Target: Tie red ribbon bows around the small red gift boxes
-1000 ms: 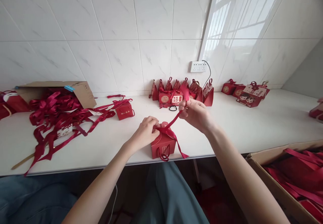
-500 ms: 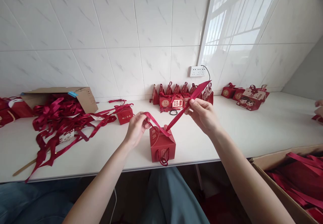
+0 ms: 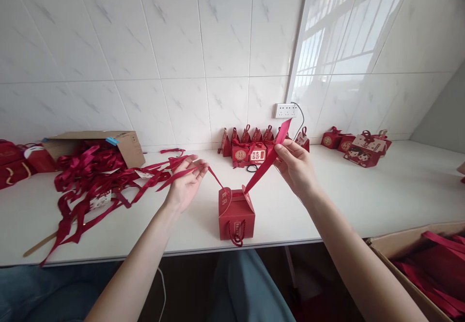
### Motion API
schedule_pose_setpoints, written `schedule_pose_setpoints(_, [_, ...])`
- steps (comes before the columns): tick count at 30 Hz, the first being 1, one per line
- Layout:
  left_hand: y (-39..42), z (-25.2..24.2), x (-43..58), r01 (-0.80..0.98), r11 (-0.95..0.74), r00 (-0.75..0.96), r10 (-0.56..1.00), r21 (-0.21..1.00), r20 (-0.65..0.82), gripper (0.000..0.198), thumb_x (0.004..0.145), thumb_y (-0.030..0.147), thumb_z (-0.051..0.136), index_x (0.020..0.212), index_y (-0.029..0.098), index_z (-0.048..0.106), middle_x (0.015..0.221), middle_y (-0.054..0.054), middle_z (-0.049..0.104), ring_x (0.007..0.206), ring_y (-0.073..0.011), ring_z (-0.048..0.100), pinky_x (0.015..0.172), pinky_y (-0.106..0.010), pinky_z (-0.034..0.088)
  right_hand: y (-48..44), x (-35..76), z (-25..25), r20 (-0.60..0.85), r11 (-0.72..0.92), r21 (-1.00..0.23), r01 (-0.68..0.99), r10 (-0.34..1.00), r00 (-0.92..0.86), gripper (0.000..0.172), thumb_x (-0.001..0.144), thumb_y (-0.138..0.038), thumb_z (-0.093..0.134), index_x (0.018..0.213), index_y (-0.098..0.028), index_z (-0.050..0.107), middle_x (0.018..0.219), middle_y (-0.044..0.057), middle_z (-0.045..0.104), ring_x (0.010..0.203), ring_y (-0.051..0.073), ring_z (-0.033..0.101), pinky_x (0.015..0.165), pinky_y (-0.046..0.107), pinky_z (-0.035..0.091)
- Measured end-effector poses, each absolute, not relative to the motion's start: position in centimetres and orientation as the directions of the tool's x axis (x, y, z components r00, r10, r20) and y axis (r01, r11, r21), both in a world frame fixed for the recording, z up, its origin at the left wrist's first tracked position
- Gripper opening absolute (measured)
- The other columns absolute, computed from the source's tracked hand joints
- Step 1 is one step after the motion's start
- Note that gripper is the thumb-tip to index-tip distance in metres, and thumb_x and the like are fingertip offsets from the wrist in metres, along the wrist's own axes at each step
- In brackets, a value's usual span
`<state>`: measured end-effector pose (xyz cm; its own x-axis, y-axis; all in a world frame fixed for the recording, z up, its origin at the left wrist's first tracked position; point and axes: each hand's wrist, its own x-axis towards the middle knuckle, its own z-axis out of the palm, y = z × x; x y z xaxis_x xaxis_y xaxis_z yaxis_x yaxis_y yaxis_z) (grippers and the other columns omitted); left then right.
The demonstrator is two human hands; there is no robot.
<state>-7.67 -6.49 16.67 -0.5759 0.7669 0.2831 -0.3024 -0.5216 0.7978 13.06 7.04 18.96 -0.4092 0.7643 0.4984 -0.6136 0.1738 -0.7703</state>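
Observation:
A small red gift box (image 3: 237, 220) with a twisted cord handle stands upright at the table's front edge. Red ribbon (image 3: 259, 173) runs out of its top in two ends, one toward each hand. My left hand (image 3: 186, 181), left of the box, holds one end between thumb and fingers, its tail trailing over the hand to the left. My right hand (image 3: 295, 166) pinches the other end between thumb and forefinger, up and to the right of the box, with the tip sticking up past the fingers.
A cardboard box (image 3: 129, 148) lies at left, spilling tangled red ribbons (image 3: 90, 186) across the white table (image 3: 348, 201). Several small red boxes (image 3: 241, 155) line the wall, with more (image 3: 363, 152) at right. A carton (image 3: 392, 259) of red items stands at lower right.
My left hand has moved left and turned palm up, drawing its ribbon end away from the box. The right hand stays nearly in place, its ribbon still taut.

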Motion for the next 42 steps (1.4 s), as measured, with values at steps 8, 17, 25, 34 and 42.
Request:
schedule_pose_setpoints(8, [-6.7,16.4,-8.5,-0.146,-0.477,-0.519,0.783,0.867,0.343,0.020,0.067,0.028,0.075,0.077,0.015,0.065,0.072,-0.002,0.063,0.064,-0.0110,0.058,0.060,-0.023,0.048,8.0,12.6,18.7,0.475,0.317,-0.820,-0.477,0.842,-0.255,0.031,0.070,-0.037,0.072,0.061,-0.021,0.047,0.055,-0.004,0.056,0.048,0.010,0.051,0.052,0.027,0.045])
schedule_pose_setpoints(17, [-3.9,19.4,-6.4,-0.139,-0.540,-0.497,0.763,0.830,0.413,0.019,0.068,0.029,0.073,0.066,0.016,0.059,0.070,0.000,0.059,0.067,-0.0105,0.054,0.059,-0.021,0.043,6.1,9.8,21.3,0.518,0.365,-0.845,-0.390,0.737,-0.434,0.009,0.070,-0.024,0.060,0.068,-0.017,0.065,0.069,0.003,0.067,0.070,0.017,0.064,0.071,0.032,0.051])
schedule_pose_setpoints(25, [-3.1,20.8,-3.7,-0.166,-0.534,-0.397,0.806,0.829,0.440,0.016,0.074,0.029,0.068,0.070,0.017,0.057,0.066,0.002,0.057,0.059,-0.0093,0.052,0.060,-0.024,0.044,4.4,8.3,21.3,0.502,0.301,-0.855,-0.423,0.686,-0.527,0.031,0.067,-0.046,0.072,0.063,-0.017,0.059,0.060,0.001,0.062,0.057,0.013,0.055,0.056,0.027,0.043])
schedule_pose_setpoints(34, [-3.3,21.0,-2.9,-0.175,-0.518,-0.383,0.819,0.837,0.427,0.016,0.076,0.028,0.062,0.067,0.018,0.054,0.066,0.002,0.056,0.054,-0.0081,0.047,0.054,-0.023,0.039,4.3,8.4,20.9,0.577,0.270,-0.774,-0.573,0.673,-0.462,0.035,0.068,-0.039,0.073,0.096,-0.023,0.059,0.073,0.000,0.063,0.064,0.014,0.056,0.054,0.026,0.042])
schedule_pose_setpoints(42, [-3.6,20.3,-3.0,-0.221,-0.480,-0.441,0.826,0.849,0.352,0.020,0.072,0.031,0.071,0.078,0.018,0.057,0.057,0.004,0.052,0.051,-0.0067,0.044,0.052,-0.021,0.037,4.9,8.5,20.0,0.530,0.184,-0.791,-0.583,0.683,-0.503,0.027,0.060,-0.038,0.079,0.076,-0.021,0.065,0.065,-0.001,0.060,0.058,0.012,0.049,0.050,0.025,0.036])
